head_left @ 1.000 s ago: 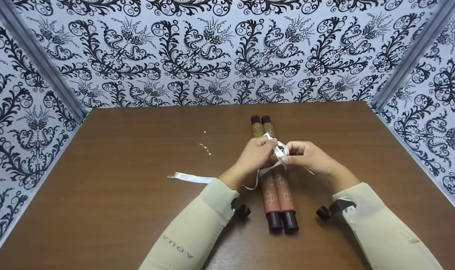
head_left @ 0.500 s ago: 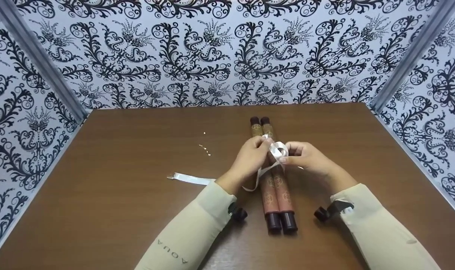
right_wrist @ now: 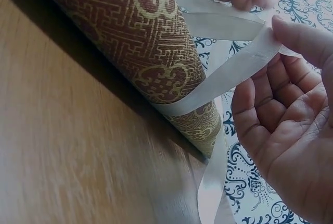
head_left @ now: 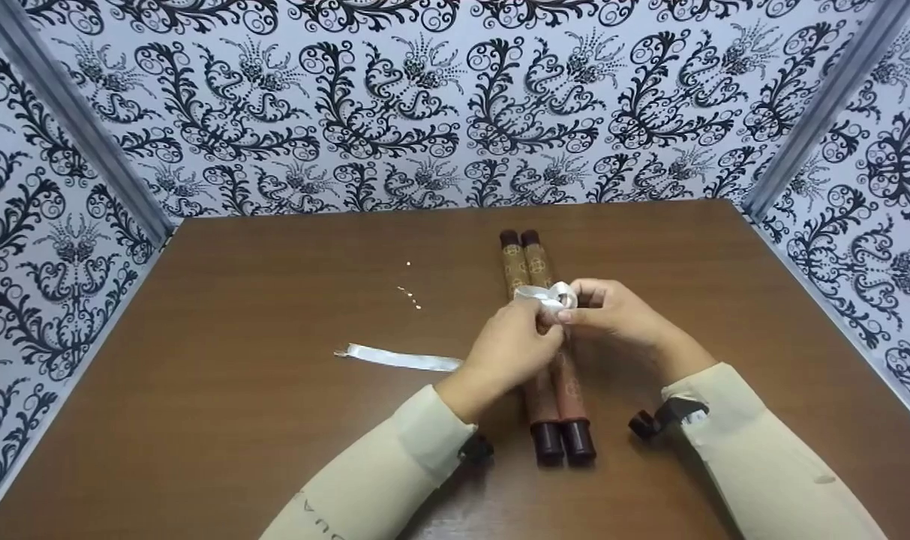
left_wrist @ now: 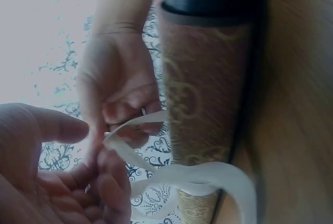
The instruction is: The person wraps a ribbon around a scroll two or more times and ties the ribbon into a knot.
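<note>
Two scroll-like rolls [head_left: 569,394] in gold-patterned brownish-red fabric, with dark end knobs [head_left: 548,442], lie side by side on the table. A white ribbon [right_wrist: 221,86] passes round them and forms loops above. My right hand [head_left: 623,319] pinches the ribbon between thumb and fingers, as the right wrist view shows. Over the rolls, my left hand [head_left: 511,341] has its fingertips right at the ribbon's loops. In the left wrist view the left thumb [left_wrist: 62,125] stands apart from its loosely bent fingers [left_wrist: 112,179], with nothing between them. The left hand covers the rolls' middle in the head view.
A loose ribbon tail [head_left: 402,358] with a frayed end stretches left over the brown table [head_left: 259,300]. Several small bright specks [head_left: 409,295] lie farther back. Patterned black-and-white panels [head_left: 394,97] enclose the table's back and sides.
My left hand has shifted from the far side of the loops toward me, its thumb now apart from the ribbon it pinched. The right hand keeps its pinch nearly in place.
</note>
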`<move>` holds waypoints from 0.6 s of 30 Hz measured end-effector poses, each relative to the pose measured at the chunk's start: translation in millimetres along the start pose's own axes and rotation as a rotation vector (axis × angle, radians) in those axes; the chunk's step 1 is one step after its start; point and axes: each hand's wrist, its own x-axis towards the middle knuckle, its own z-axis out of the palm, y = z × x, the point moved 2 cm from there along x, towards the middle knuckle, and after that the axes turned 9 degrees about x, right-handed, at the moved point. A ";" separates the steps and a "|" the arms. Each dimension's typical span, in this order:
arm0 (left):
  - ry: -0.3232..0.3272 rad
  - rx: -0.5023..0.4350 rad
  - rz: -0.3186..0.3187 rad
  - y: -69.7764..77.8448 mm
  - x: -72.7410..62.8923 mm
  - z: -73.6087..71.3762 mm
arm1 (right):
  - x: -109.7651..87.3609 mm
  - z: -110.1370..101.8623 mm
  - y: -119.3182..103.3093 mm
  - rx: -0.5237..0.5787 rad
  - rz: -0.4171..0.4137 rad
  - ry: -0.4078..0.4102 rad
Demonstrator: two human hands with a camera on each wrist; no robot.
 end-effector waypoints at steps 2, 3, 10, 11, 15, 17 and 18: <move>0.007 0.031 0.004 -1.5 1.6 2.6 | -0.2 0.9 -1.1 -0.001 0.006 -0.001; 0.009 0.031 0.002 -2.6 2.5 3.7 | -0.2 1.4 -1.6 -0.005 0.005 -0.002; 0.013 -0.136 0.001 -12.1 7.6 12.5 | -0.5 3.6 -2.0 -0.010 0.007 -0.010; 0.015 -0.157 0.003 -13.1 8.0 13.6 | -0.4 3.7 -1.9 -0.006 0.008 -0.011; 0.025 -0.218 0.000 -16.3 9.5 16.9 | -0.5 5.0 -1.8 0.025 0.012 -0.022; 0.034 -0.236 -0.002 -17.1 10.1 18.2 | -0.7 5.9 -2.5 0.036 0.010 -0.024; 0.041 -0.237 -0.001 -17.4 10.5 18.7 | -0.8 6.3 -2.8 0.040 0.007 -0.026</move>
